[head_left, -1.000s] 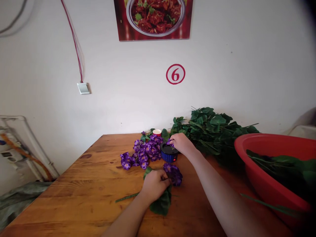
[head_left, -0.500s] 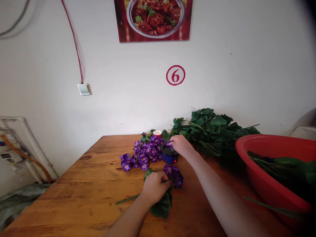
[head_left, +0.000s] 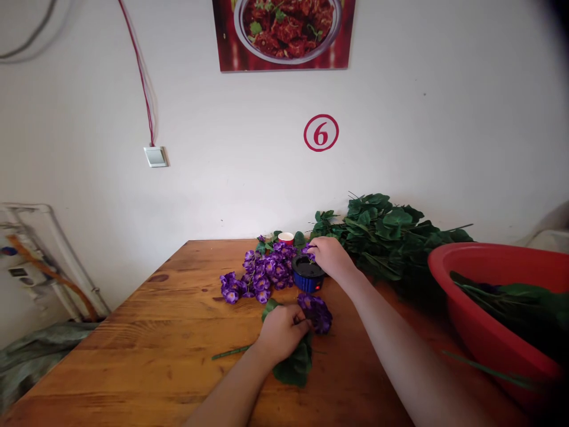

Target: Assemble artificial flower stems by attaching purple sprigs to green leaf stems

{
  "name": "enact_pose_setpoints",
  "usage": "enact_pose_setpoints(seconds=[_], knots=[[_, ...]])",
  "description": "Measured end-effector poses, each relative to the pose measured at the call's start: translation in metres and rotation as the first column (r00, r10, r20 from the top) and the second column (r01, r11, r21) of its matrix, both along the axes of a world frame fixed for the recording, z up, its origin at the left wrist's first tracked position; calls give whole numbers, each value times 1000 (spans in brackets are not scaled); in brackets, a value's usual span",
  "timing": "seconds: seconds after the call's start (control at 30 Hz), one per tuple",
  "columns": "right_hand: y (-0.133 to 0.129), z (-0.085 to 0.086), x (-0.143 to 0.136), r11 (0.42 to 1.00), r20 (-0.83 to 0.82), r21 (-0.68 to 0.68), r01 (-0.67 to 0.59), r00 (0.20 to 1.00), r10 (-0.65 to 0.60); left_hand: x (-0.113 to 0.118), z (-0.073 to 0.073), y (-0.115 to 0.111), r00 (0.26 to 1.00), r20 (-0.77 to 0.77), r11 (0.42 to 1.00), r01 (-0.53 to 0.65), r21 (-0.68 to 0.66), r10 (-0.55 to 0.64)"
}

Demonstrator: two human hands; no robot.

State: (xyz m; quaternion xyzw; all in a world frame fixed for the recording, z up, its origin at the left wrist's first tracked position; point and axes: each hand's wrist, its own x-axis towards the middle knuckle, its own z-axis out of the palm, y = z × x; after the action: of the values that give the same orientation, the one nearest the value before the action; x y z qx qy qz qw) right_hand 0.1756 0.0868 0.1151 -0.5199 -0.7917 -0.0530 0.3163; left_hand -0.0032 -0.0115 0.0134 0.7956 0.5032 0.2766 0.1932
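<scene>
My left hand is closed around the stem of an artificial flower, whose purple bloom points right and whose green leaves hang below the hand. Its stem end sticks out to the left over the wood. Farther off, my right hand pinches a small purple flower above the rim of a round blue pot with a black top and a lit red switch. A heap of purple flowers lies just left of the pot.
A wooden table reaches to the wall. Behind the flowers stands a red-and-white cup. Green leafy stems are piled at the back right. A large red basin holding more leafy stems stands at the right.
The view has shifted slightly. My right hand has lifted the small flower a little from the pot's dark top. My left hand keeps its hold on the flower stem.
</scene>
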Motion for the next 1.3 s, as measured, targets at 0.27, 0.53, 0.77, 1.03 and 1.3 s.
enact_pose_setpoints(seconds=[0.27, 0.53, 0.77, 1.03, 1.3], knots=[[-8, 3, -6, 1000, 19, -6, -16, 1000, 16, -3, 0, 0, 1000, -4, 1000, -3, 25, 3], [-67, -5, 21, 988, -353, 152, 17, 935, 38, -5, 3, 1, 999, 21, 999, 35, 38, -36], [-96, -81, 46, 990, -825, -113, -87, 563, -44, -3, 10, -1, 998, 47, 999, 46, -2, -45], [-91, -89, 41, 960, -802, -166, -226, 598, 2, 0, 8, -3, 987, 117, 994, 109, 10, -109], [-88, -94, 41, 967, -738, -178, -181, 674, -9, 2, 6, -2, 977, 172, 991, 130, -22, -124]])
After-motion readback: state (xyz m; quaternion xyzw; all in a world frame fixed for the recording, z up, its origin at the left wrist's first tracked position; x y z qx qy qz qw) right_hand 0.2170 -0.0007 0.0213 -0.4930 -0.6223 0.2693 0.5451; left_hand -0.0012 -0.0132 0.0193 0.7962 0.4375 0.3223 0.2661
